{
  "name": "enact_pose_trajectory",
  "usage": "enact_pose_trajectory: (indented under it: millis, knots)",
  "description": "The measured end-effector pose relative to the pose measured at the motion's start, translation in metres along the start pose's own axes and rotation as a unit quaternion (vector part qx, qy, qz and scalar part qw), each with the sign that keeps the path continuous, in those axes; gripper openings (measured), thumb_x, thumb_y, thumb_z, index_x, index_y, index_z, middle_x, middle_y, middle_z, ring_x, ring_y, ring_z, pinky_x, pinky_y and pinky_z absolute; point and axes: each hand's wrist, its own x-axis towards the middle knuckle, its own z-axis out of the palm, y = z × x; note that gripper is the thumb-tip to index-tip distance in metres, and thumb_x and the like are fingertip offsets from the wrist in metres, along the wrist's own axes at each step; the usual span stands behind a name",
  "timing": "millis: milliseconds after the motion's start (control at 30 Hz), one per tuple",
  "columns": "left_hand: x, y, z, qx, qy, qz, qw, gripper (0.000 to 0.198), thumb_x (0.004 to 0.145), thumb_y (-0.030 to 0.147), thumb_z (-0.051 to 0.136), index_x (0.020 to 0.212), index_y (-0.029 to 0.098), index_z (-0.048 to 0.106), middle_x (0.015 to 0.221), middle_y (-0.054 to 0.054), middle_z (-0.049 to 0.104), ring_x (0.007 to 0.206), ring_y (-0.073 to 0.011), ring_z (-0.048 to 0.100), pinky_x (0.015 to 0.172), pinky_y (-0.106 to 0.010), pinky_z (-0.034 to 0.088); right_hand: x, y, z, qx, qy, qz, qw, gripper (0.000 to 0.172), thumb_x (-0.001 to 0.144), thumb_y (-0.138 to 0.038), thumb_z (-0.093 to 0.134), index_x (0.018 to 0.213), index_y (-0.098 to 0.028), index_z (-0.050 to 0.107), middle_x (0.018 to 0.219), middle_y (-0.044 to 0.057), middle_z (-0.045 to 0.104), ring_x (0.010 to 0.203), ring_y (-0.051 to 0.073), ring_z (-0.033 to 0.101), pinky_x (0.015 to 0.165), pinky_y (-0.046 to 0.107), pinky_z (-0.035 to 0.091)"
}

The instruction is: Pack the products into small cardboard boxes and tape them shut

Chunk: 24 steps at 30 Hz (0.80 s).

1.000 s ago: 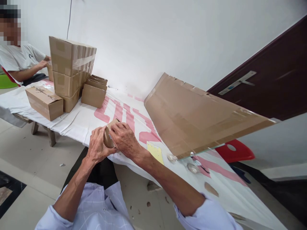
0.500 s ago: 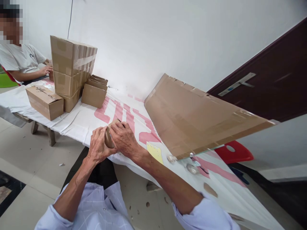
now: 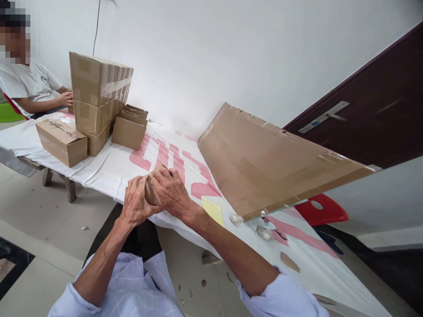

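Both of my hands are closed around a small brown cardboard piece (image 3: 151,193) over the near edge of the cloth-covered table (image 3: 102,169). My left hand (image 3: 135,200) grips its left side, fingers curled and thumb below. On the right side, my right hand (image 3: 172,190) presses it with bent fingers that hide most of it. The piece looks curved or folded, but its full shape is hidden. A yellow sheet (image 3: 213,210) lies right of my right wrist.
Stacked taped boxes (image 3: 87,81), a single box (image 3: 61,141) and folded cardboard (image 3: 128,132) are at the left. A large cardboard panel (image 3: 271,165) leans at the right near a red chair (image 3: 324,210). A person (image 3: 36,88) sits far left.
My hands and the cardboard piece have barely moved. The seated person's hands have shifted slightly and are now partly behind the stacked boxes.
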Motion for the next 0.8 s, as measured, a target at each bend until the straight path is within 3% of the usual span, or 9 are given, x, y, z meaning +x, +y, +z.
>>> enact_pose_trajectory:
  millis: [433, 800]
  knots:
    - [-0.0011, -0.0017, 0.0006, 0.007, -0.007, 0.003, 1.000, 0.103, 0.061, 0.036, 0.097, 0.151, 0.023, 0.047, 0.144, -0.017, 0.059, 0.136, -0.0409, 0.055, 0.109, -0.056, 0.051, -0.0033, 0.0023, -0.0010, 0.032, 0.005, 0.001, 0.999, 0.019, 0.094, -0.010, 0.062, 0.110, -0.015, 0.072, 0.111, 0.015, 0.070, 0.108, 0.032, 0.051, 0.090, 0.043, 0.036]
    - [-0.0013, 0.0000, -0.0031, 0.000, -0.014, 0.001, 1.000, 0.100, 0.063, 0.037, 0.097, 0.149, 0.024, 0.047, 0.144, -0.017, 0.059, 0.136, -0.0410, 0.055, 0.111, -0.058, 0.049, 0.0011, 0.0053, -0.0056, 0.036, -0.037, -0.011, 0.999, 0.018, 0.097, -0.011, 0.062, 0.110, -0.015, 0.074, 0.115, 0.015, 0.070, 0.113, 0.032, 0.053, 0.091, 0.043, 0.036]
